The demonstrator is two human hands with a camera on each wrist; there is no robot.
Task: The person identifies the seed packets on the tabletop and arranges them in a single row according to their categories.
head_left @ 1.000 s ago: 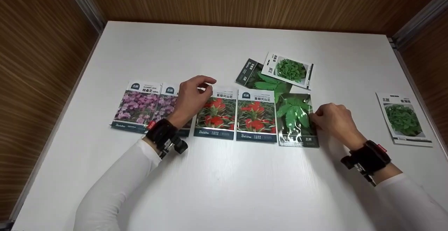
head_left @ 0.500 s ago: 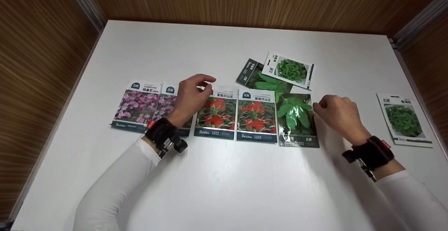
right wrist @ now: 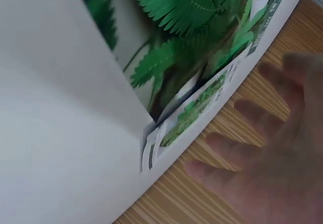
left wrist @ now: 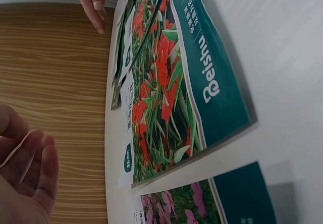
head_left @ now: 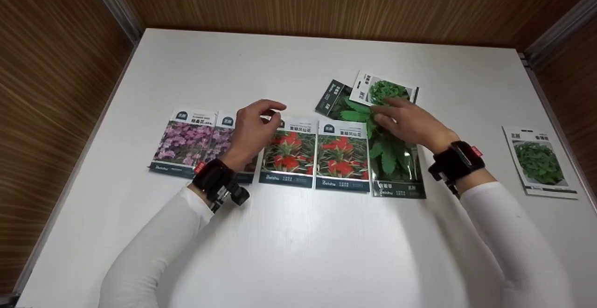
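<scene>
White desk (head_left: pixel 289 247): pink-flowered seed packets (head_left: pixel 182 141) toward its left edge, red-flowered packets (head_left: pixel 343 155) and fern-leaved packets (head_left: pixel 396 170) mid-desk, white-bordered leafy-green packet (head_left: pixel 538 162) near right edge.

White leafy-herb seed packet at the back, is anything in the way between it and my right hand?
Nothing visible: your right hand reaches over the white leafy-herb seed packet, which lies on top of the tilted dark green-leaf seed packet. Whether the hand touches it, I can't tell.
</scene>
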